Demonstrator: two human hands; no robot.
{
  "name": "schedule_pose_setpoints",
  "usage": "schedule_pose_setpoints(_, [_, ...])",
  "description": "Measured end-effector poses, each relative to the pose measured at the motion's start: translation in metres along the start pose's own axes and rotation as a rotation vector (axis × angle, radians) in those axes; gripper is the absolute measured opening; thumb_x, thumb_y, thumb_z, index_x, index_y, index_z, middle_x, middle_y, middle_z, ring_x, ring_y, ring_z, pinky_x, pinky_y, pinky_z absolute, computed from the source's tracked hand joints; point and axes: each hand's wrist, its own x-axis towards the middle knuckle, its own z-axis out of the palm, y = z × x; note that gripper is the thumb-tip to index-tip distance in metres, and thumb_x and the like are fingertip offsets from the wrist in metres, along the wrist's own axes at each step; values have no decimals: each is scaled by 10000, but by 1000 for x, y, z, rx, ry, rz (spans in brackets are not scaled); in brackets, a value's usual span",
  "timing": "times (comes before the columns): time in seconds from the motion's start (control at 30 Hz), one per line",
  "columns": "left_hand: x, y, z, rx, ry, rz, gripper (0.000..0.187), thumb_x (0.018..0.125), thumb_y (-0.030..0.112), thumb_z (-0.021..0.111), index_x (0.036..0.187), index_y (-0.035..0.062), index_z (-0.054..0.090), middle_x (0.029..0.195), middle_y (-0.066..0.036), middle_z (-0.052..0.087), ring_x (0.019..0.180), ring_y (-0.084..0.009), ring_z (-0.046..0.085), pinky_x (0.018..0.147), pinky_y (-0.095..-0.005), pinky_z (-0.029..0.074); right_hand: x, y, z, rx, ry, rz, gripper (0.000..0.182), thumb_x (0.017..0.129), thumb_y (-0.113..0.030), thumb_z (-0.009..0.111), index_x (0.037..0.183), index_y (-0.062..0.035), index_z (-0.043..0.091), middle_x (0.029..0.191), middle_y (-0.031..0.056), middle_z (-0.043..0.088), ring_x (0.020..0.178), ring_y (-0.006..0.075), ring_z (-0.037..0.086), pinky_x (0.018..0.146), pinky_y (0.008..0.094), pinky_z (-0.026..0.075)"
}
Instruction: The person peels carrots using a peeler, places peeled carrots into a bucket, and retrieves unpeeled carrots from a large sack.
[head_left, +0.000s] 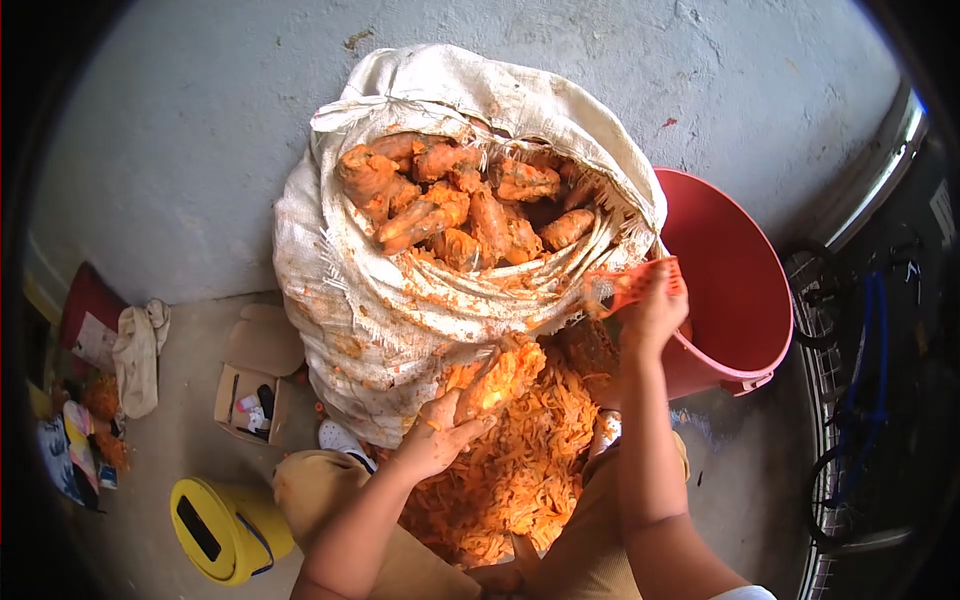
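My left hand grips a partly peeled, orange-fleshed sweet potato in front of the sack. Raised to the right, near the sack's rim, my right hand is closed on a red-orange peeler. The peeler is apart from the sweet potato. Below my hands, a large heap of orange peelings lies between my knees. The white woven sack stands against the wall with its mouth folded open. Several unpeeled, soil-smeared sweet potatoes fill its top.
A red bucket stands right of the sack, its inside partly visible. On the left are a small cardboard box holding small items and a yellow lidded bucket. A cloth hangs at far left. A dark wire rack borders the right.
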Motion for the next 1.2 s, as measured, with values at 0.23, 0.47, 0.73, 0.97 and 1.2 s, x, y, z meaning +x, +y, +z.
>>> schedule_pose_setpoints(0.23, [1,2,-1,-354,-81,-26,234,762,191,562,908,38,463,671,16,465,500,-53,408,449,-205,403,-62,-14,22,-60,-298,218,181,790,-172,549,851,-3,529,639,6,524,509,44,453,449,168,379])
schedule_pose_setpoints(0.47, [3,2,3,-469,-139,-29,226,763,228,555,862,57,446,602,12,425,415,-46,352,439,-231,424,-103,4,19,-389,-480,-28,172,786,-150,534,809,20,545,628,102,550,565,125,528,543,257,416])
schedule_pose_setpoints(0.73, [-6,-1,4,-368,-49,-62,212,763,205,565,884,61,467,621,33,427,457,-33,360,418,-183,364,-39,37,-2,-564,-183,-279,164,822,-128,484,835,22,549,697,77,576,574,104,535,510,227,441])
schedule_pose_setpoints(0.97, [-12,0,-7,-379,-64,-119,216,767,191,566,921,64,485,652,42,421,471,-34,367,427,-188,385,-14,-4,-8,-125,-94,44,139,826,-135,482,820,2,507,637,37,529,512,77,500,453,216,428])
schedule_pose_setpoints(1.2, [-8,-10,1,-395,-63,-136,218,754,168,577,920,64,480,651,39,424,490,-37,372,427,-191,382,-99,-6,14,-164,-464,243,155,806,-147,510,823,6,526,649,54,562,545,85,516,486,204,420])
